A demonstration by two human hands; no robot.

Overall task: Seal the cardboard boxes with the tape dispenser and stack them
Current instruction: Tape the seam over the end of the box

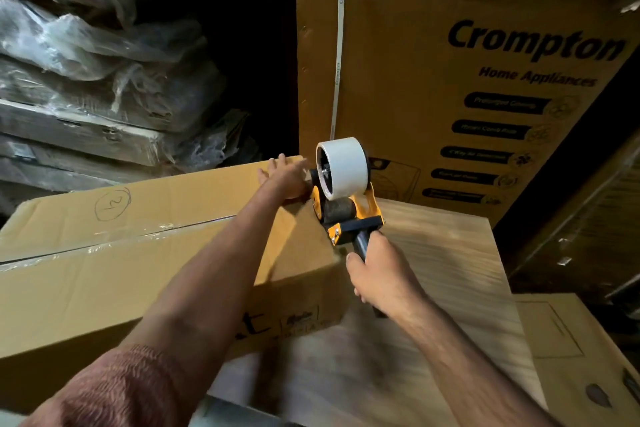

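A long cardboard box [121,253] lies in front of me, with clear tape along its top seam and a circled number drawn on it. My left hand [285,177] presses flat on the box's far right end, fingers straight. My right hand [379,274] grips the black handle of a yellow tape dispenser [346,198] carrying a white tape roll. The dispenser's roller sits against the box's right end edge, just beside my left hand.
The box rests on a wooden surface [433,288]. A tall Crompton carton [450,80] stands right behind. Plastic-wrapped bundles [86,62] are piled at the left. Another cardboard box [581,357] lies low at the right.
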